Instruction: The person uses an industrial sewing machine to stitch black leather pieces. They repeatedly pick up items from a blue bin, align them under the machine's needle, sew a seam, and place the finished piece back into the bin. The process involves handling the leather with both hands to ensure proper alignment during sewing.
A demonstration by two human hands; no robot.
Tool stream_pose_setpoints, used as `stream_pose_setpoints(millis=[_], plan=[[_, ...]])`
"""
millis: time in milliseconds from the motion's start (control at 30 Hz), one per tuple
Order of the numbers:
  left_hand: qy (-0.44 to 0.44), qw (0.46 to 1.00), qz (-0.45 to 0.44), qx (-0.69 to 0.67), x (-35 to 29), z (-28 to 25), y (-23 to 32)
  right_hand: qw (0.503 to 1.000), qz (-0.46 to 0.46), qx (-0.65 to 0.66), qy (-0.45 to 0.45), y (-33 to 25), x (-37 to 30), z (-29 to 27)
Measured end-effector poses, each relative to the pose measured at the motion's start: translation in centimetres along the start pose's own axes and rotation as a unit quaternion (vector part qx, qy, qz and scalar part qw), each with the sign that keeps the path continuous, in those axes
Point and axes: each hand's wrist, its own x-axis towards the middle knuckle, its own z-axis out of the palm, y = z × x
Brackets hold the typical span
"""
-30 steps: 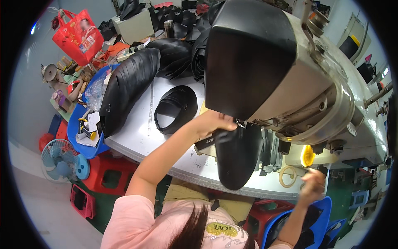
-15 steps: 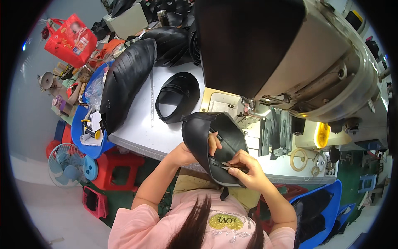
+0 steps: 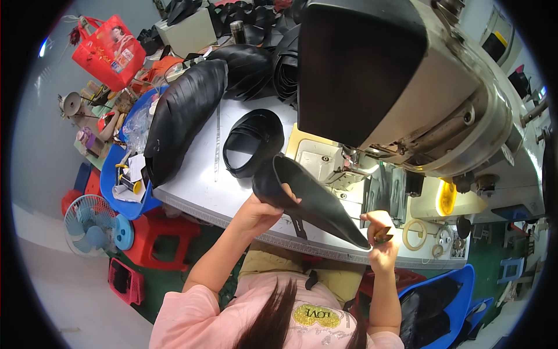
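Note:
A looped black leather piece (image 3: 325, 209) is stretched slantwise over the front edge of the sewing table. My left hand (image 3: 264, 212) pinches it near its upper left end, thumb and fingers closed on the leather. Below that grip hangs a narrow black strap end (image 3: 298, 227). At the loop's lower right tip is my right hand (image 3: 381, 244), its fingers curled round small metal thread snips (image 3: 383, 235); whether it also touches the leather is unclear. Behind the piece lies a coiled black leather band (image 3: 271, 131), beside the sewing machine's bed (image 3: 317, 158).
The large sewing machine head (image 3: 430, 75) overhangs the table's right side. Bundles of black leather (image 3: 186, 119) line the left and back. Dark strips (image 3: 388, 192) lie right of the needle. Blue bins (image 3: 125, 200) flank the table, with a red stool (image 3: 160, 238) and fan (image 3: 90, 227) at left.
My right hand has moved right and up, away from the loop's inside, with the snips now tucked in the palm. The leather piece has turned and stretched out toward the right.

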Motion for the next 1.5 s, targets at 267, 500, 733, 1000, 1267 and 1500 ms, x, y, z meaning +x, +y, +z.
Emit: stream_pose_setpoints(millis=[267, 500, 733, 1000, 1267, 1500], plan=[[0.010, 0.948, -0.295, 0.115, -3.7, 0.7, -4.0, 0.989, 0.107, -0.014, 0.100, 0.0, 2.2, 0.2], [0.082, 0.930, -0.257, 0.250, -5.4, 1.6, -2.4, 0.927, -0.153, -0.292, 0.179, -0.2, 3.5, 0.8], [0.213, 0.975, 0.025, -0.057, -5.3, 2.6, -2.2, 0.990, 0.047, -0.127, -0.035, -0.9, -0.4, 4.3], [0.206, 0.972, 0.053, -0.099, -4.4, 3.3, -3.8, 0.980, 0.197, 0.024, 0.005, 0.3, -1.6, 6.4], [0.183, 0.973, 0.025, -0.141, -4.2, 3.4, -4.8, 0.960, 0.263, 0.070, 0.063, 0.2, -0.9, 6.7], [0.188, 0.981, 0.012, -0.053, -4.1, 4.1, -5.3, 0.958, 0.268, 0.069, 0.077, 0.5, -1.1, 6.6]])
